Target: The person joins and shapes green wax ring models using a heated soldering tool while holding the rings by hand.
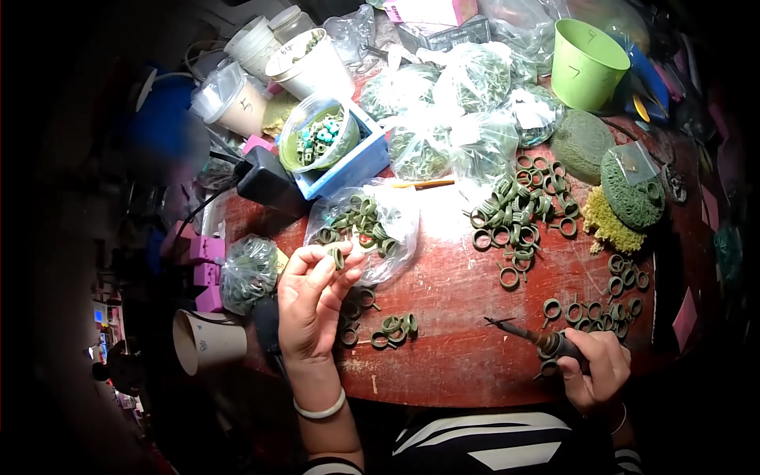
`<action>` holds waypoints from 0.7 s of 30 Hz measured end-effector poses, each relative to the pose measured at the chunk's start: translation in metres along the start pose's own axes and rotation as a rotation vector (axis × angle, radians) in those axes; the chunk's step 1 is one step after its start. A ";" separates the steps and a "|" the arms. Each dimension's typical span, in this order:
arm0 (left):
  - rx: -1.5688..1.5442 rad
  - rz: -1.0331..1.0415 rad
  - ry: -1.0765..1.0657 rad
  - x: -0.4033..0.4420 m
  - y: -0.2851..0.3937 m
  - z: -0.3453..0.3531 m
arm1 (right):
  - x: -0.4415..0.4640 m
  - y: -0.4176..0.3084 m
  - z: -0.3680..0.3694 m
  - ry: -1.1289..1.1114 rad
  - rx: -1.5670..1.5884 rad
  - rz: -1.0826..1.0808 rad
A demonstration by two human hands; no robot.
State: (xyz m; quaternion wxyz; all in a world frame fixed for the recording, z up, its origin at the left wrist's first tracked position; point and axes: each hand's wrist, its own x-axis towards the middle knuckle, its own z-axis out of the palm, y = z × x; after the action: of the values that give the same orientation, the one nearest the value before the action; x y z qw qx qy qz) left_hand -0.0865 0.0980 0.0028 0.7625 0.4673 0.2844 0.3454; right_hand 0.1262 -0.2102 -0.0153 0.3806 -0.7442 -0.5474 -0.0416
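Observation:
Between the thumb and fingers of my left hand point(315, 297) is a small green ring point(338, 258), raised in front of an open plastic bag point(404, 207) with more green rings on it. My right hand point(595, 367) is closed around the dark handle of a pen-like tool point(546, 341) with a thin forked tip, pointing left over the red table. Below the left hand's fingers lies a small group of rings point(393, 330). A large pile of rings point(526, 198) sits right of centre, and another group point(606, 315) is above my right hand.
Knotted plastic bags point(475, 87) stand at the back of the red table point(443, 348). At the back left are a blue box point(369, 150) with a tub and white buckets point(313, 71). A green bucket point(586, 67) and green and yellow sponges point(613, 223) are at the right.

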 end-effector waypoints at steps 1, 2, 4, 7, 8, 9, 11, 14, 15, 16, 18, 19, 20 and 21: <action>0.001 0.001 0.000 -0.001 0.001 0.000 | 0.000 0.000 0.000 0.001 0.001 0.004; -0.013 -0.004 -0.005 -0.002 0.002 0.001 | 0.000 0.000 0.000 0.001 0.001 0.008; -0.027 -0.010 -0.011 -0.003 0.004 0.000 | 0.000 0.000 0.000 0.003 0.003 0.015; -0.024 0.011 -0.014 -0.001 0.006 -0.004 | -0.001 0.000 0.000 0.003 0.008 0.018; -0.072 0.045 0.060 0.002 0.005 -0.006 | -0.001 0.000 0.000 0.003 0.012 0.015; -0.119 0.080 0.134 0.005 0.005 -0.007 | -0.001 0.001 0.000 0.003 0.012 0.015; -0.011 0.096 0.220 0.008 0.001 -0.005 | -0.001 0.002 0.001 0.007 0.001 -0.005; 1.154 0.391 0.365 0.012 -0.016 -0.003 | -0.001 0.002 0.000 0.002 0.010 0.000; 1.362 0.448 0.385 0.012 -0.020 -0.003 | -0.001 0.002 0.000 0.001 0.010 0.002; 1.426 0.457 0.343 0.011 -0.022 -0.004 | -0.001 0.002 0.000 0.001 0.013 0.001; 1.482 0.452 0.298 0.009 -0.022 0.000 | -0.001 0.001 0.001 0.003 0.013 0.002; 1.482 0.453 0.296 0.009 -0.020 0.002 | -0.001 0.001 0.000 0.000 0.016 0.004; 1.414 0.408 0.299 0.008 -0.018 0.004 | -0.001 0.001 0.000 -0.003 0.019 0.004; 1.345 0.364 0.302 0.008 -0.017 0.005 | -0.001 0.001 0.000 -0.002 0.019 0.005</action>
State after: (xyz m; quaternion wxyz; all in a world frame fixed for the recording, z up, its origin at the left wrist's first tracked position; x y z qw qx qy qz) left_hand -0.0737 0.0964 -0.0121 0.1913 0.8237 0.4558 0.2777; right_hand 0.1268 -0.2107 -0.0166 0.3872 -0.7419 -0.5463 -0.0348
